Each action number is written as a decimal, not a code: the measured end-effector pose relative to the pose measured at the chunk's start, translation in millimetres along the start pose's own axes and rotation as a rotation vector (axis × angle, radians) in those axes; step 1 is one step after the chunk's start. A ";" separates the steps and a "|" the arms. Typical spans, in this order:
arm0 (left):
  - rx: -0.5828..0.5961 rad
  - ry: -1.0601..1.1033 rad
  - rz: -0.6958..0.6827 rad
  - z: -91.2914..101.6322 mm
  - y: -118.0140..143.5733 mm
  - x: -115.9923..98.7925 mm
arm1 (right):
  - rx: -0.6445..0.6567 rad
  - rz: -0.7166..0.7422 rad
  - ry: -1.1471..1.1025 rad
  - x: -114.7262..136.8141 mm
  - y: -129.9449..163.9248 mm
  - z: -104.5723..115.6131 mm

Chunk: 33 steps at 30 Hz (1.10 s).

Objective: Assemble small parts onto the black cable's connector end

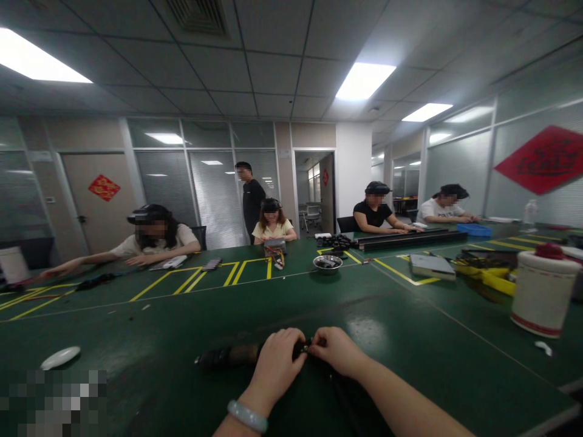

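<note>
Both my hands meet low in the middle of the view, over the green table [291,303]. My left hand [279,359], with a pale bangle on the wrist, is closed around a dark, long object [228,356] that lies on the table and sticks out to the left. My right hand [336,349] pinches a small dark part at the object's right end, its fingertips touching those of the left hand. What the small part is cannot be made out.
A white jar with a red lid [544,291] stands at the right, a metal bowl [328,263] sits mid-table, and a white dish [60,357] lies at the left. Long black rails [410,239] and yellow tools [492,273] lie further right. Several people work at the far side.
</note>
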State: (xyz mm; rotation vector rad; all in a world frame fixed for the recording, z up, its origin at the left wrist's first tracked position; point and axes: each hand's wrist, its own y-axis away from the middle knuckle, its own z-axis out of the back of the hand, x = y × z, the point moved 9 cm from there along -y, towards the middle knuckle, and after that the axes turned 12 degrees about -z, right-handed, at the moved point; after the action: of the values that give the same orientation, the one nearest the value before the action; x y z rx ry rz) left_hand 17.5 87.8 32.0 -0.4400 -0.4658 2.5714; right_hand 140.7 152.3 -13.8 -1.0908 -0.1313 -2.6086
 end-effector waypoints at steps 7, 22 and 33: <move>0.044 -0.003 -0.008 0.3 -1.3 -4.5 | 0.005 -0.010 0.020 0.9 0.8 0.5; 0.034 0.012 0.027 1.8 0.0 -2.0 | 0.017 -0.006 -0.016 2.6 2.6 1.8; 0.011 0.034 0.008 -0.1 0.2 -0.5 | 0.026 -0.014 -0.021 -0.5 0.3 -1.9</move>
State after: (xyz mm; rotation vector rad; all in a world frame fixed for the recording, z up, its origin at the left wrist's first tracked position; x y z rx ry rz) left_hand 17.8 87.4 31.9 -0.4819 -0.4386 2.5684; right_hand 139.8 151.7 -15.5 -1.1123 -0.1780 -2.6009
